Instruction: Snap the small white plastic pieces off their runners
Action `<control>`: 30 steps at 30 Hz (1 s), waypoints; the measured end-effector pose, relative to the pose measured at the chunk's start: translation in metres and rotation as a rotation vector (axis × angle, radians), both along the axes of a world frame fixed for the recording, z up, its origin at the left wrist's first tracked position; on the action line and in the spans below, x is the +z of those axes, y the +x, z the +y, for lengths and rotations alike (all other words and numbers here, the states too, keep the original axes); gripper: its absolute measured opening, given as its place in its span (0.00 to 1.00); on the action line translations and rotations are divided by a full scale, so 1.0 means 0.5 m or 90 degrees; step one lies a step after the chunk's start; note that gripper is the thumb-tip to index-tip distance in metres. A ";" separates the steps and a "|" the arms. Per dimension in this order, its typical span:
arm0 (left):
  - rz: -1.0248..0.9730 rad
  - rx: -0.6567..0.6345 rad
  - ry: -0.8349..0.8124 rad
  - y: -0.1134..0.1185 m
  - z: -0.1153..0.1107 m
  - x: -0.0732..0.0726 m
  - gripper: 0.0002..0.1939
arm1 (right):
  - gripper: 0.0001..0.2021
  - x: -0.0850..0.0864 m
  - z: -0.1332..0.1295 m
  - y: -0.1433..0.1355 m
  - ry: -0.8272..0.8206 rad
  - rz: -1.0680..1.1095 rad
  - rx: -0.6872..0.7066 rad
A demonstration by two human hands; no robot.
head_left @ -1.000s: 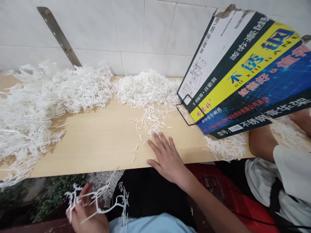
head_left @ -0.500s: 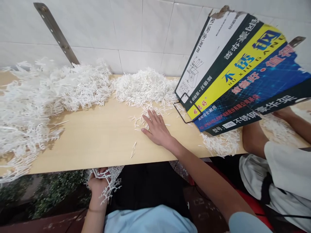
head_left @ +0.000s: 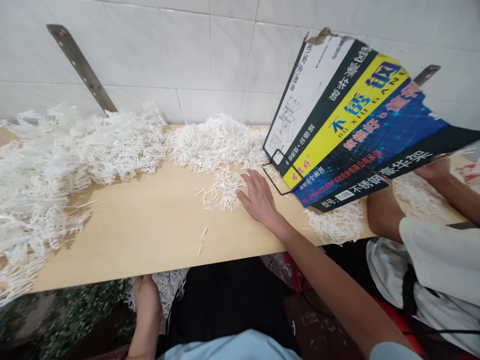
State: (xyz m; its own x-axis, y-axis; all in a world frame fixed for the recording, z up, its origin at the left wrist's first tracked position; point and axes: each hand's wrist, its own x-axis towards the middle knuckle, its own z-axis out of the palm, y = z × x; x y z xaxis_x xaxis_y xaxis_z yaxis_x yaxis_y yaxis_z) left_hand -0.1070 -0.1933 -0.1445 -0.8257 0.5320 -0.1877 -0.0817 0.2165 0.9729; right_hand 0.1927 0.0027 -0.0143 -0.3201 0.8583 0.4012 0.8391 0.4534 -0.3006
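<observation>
My right hand [head_left: 258, 198] rests on the wooden board [head_left: 146, 225], fingers apart, touching the right side of a small heap of thin white pieces [head_left: 226, 187]. Below the board's front edge is my left hand [head_left: 147, 297], its fingers hidden under the board. White branching pieces [head_left: 172, 287] show beside it, and whether it holds any cannot be seen. Behind my right hand lies a larger white pile [head_left: 219, 142]. One loose sprig [head_left: 203, 241] lies nearer the front edge.
A large tangled white pile [head_left: 48, 165] covers the board's left. A printed cardboard panel [head_left: 348, 120] stands at the right in a black wire holder [head_left: 275, 180]. Beyond it are a person's arm [head_left: 386, 207] and more white pieces [head_left: 337, 221]. Metal brackets [head_left: 82, 67] are on the wall.
My right hand has moved right, and more white pieces now show in the small heap at its left. My left hand has gone further under the board, with its fingers now hidden. The view has shifted slightly.
</observation>
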 end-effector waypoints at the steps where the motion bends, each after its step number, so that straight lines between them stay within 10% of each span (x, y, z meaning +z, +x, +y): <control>1: -0.020 -0.023 -0.040 -0.002 -0.015 0.003 0.22 | 0.31 -0.003 0.001 0.011 -0.032 -0.025 0.002; 5: 0.122 -0.166 -0.141 0.038 -0.095 0.018 0.21 | 0.38 -0.009 -0.016 0.023 -0.139 -0.085 0.064; 10: 0.546 -0.180 0.198 0.165 -0.122 0.085 0.17 | 0.42 -0.012 0.002 -0.004 -0.163 -0.065 0.047; 16: 0.734 -0.354 0.000 0.187 0.048 0.201 0.40 | 0.42 -0.008 0.044 -0.012 -0.181 -0.043 0.023; 20: 0.763 -0.392 -0.097 0.198 0.148 0.205 0.47 | 0.35 -0.002 0.021 -0.002 -0.150 -0.011 0.186; 23: 0.733 -0.417 -0.128 0.215 0.224 0.202 0.51 | 0.34 -0.007 0.028 -0.004 -0.130 0.024 0.115; 30: 0.609 -0.685 0.058 0.186 0.383 0.238 0.45 | 0.33 -0.004 0.087 -0.032 -0.186 0.050 0.143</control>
